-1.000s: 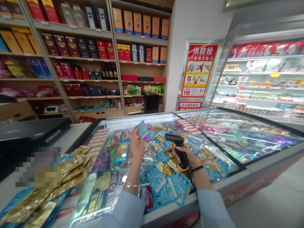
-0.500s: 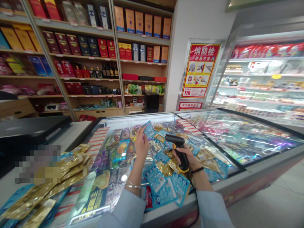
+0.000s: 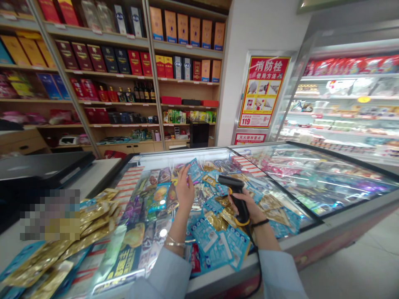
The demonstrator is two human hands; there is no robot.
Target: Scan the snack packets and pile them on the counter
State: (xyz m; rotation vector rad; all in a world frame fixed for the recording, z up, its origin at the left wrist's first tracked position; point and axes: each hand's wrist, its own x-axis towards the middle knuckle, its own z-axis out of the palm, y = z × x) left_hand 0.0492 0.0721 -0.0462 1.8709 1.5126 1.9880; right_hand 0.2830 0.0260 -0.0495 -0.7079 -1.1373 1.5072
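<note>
My left hand [image 3: 184, 190] is raised over the freezer lid, fingers pinched on a blue packet [image 3: 193, 169] held upright. My right hand [image 3: 249, 207] grips a black barcode scanner [image 3: 235, 195] with a yellow trim, its head pointing left toward the blue packet. Below both hands lies a heap of blue and gold packets [image 3: 215, 236] on the glass lid. A cable hangs from the scanner past my right wrist.
The glass-topped chest freezer [image 3: 311, 182] runs to the right, full of goods. A pile of gold packets [image 3: 90, 224] lies on the counter at left beside a dark till. Shelves of boxes and bottles line the back wall; an open chiller stands at right.
My left hand carried the blue packet a little right, closer to the scanner head, and has held there. The right hand with the scanner has barely moved.
</note>
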